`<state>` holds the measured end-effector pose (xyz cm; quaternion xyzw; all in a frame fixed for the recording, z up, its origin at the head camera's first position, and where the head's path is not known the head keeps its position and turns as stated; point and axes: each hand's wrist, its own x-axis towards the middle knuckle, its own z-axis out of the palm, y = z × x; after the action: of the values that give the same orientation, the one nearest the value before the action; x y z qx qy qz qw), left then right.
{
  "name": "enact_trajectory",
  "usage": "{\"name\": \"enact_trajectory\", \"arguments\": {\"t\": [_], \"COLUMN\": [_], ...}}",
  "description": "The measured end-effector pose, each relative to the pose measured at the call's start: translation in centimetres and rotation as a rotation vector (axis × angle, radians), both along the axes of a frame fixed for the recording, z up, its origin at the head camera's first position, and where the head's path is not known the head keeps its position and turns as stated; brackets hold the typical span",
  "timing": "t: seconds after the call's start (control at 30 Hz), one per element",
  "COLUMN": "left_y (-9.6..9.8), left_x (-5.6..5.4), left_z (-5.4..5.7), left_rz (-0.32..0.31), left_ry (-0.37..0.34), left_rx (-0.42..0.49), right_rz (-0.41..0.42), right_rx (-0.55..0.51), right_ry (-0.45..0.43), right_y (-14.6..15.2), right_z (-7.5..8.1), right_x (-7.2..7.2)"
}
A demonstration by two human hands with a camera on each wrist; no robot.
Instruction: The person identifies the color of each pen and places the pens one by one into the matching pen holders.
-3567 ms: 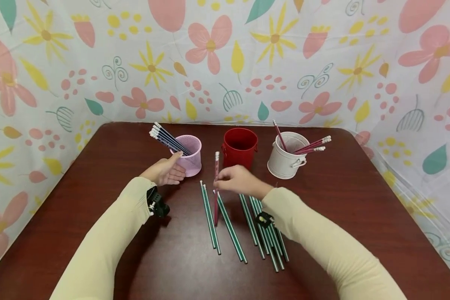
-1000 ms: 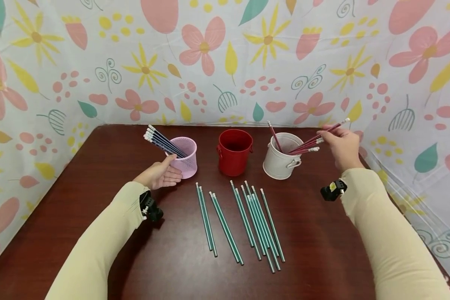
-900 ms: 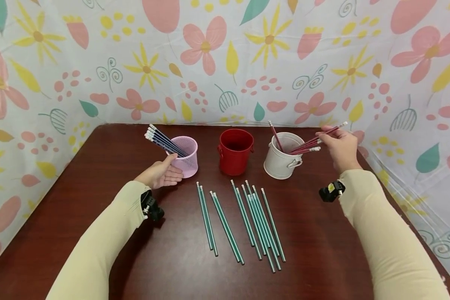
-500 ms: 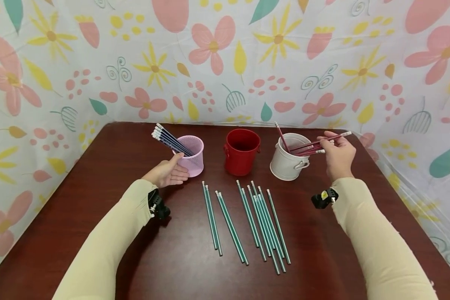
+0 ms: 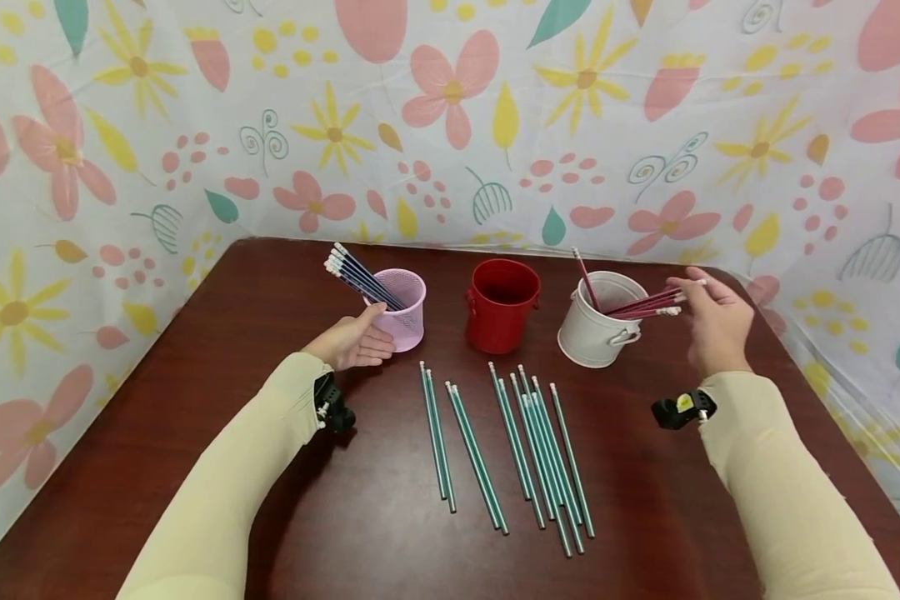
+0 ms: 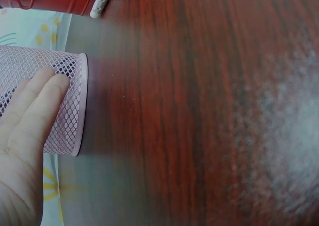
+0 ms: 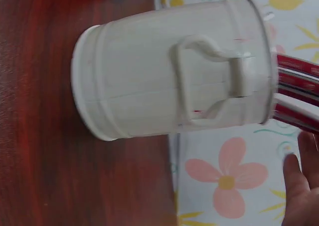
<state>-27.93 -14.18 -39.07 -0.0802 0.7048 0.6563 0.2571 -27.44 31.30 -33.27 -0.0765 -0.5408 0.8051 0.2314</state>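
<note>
My left hand (image 5: 354, 340) rests with straight fingers against the pink mesh pencil cup (image 5: 411, 330), thumb up by its rim. Dark blue pencils (image 5: 362, 277) with white erasers lean leftward out of that cup. In the left wrist view, the fingers (image 6: 37, 104) lie flat along the mesh (image 6: 70, 106). My right hand (image 5: 722, 329) is beside the eraser ends of the dark red pencils (image 5: 645, 304), which slant rightward out of the white bucket (image 5: 591, 333). In the right wrist view, its fingers (image 7: 294, 173) are spread just below the pencils (image 7: 299, 84), gripping none.
A red bucket (image 5: 501, 321) stands between the pink cup and the white one. Several green pencils (image 5: 480, 458) lie in loose groups on the brown table (image 5: 375, 533), in front of the containers. A flowered cloth (image 5: 450, 167) hangs behind.
My right hand carried a red pencil from the table to the white bucket, lowered it in among the others, then let go and drew slightly right. The left hand stayed at the pink cup.
</note>
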Motion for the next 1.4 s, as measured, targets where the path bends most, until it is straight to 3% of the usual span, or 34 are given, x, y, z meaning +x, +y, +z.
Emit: {"name": "enact_trajectory", "arguments": {"t": [0.13,0.3,0.37,0.47,0.57,0.63,0.73,0.8,0.97,1.03,1.13,1.27,1.4], "left_y": [-0.1,-0.4,-0.3,-0.1,0.0,0.0,0.0,-0.1,-0.2,-0.1,-0.1,0.0,0.0], "left_x": [0.1,0.3,0.3,0.1,0.1,0.1,0.1,0.0,0.0,0.0,-0.1,-0.3,-0.2], "left_z": [-0.2,-0.3,-0.3,-0.2,-0.1,-0.1,-0.2,-0.2,-0.1,-0.1,-0.1,-0.1,-0.1], "left_rz": [0.0,0.009,0.002,-0.001,-0.007,-0.005,-0.007,0.002,0.004,0.002,-0.003,-0.003,-0.001], "left_ry": [-0.009,-0.004,-0.001,-0.004,0.0,-0.003,-0.004,-0.007,-0.004,-0.003,-0.004,-0.006,-0.017], "left_rx": [-0.003,-0.009,0.003,0.011,0.009,0.009,0.013,0.012,0.008,0.008,0.009,0.006,0.003], "right_rz": [-0.182,-0.217,-0.201,-0.211,-0.218,-0.189,-0.077,0.021,0.415,0.582,0.745,0.819,0.813], "right_rx": [0.004,0.123,0.213,0.429,0.62,0.695,0.832,0.983,1.392,1.456,1.469,1.473,1.523], "right_ry": [0.113,0.297,0.367,0.436,0.451,0.453,0.391,0.308,-0.017,-0.148,-0.309,-0.41,-0.454], "right_y": [-0.4,-2.4,-3.2,-4.1,-4.7,-5.1,-5.4,-5.6,-5.9,-6.1,-6.4,-6.8,-7.2], "right_z": [2.0,3.8,3.4,1.7,-0.2,-1.3,-2.9,-3.7,-5.0,-5.2,-5.3,-5.5,-5.8], "right_x": [0.9,2.4,3.1,4.4,5.6,6.2,6.8,7.1,7.6,7.7,7.7,7.6,7.3]}}
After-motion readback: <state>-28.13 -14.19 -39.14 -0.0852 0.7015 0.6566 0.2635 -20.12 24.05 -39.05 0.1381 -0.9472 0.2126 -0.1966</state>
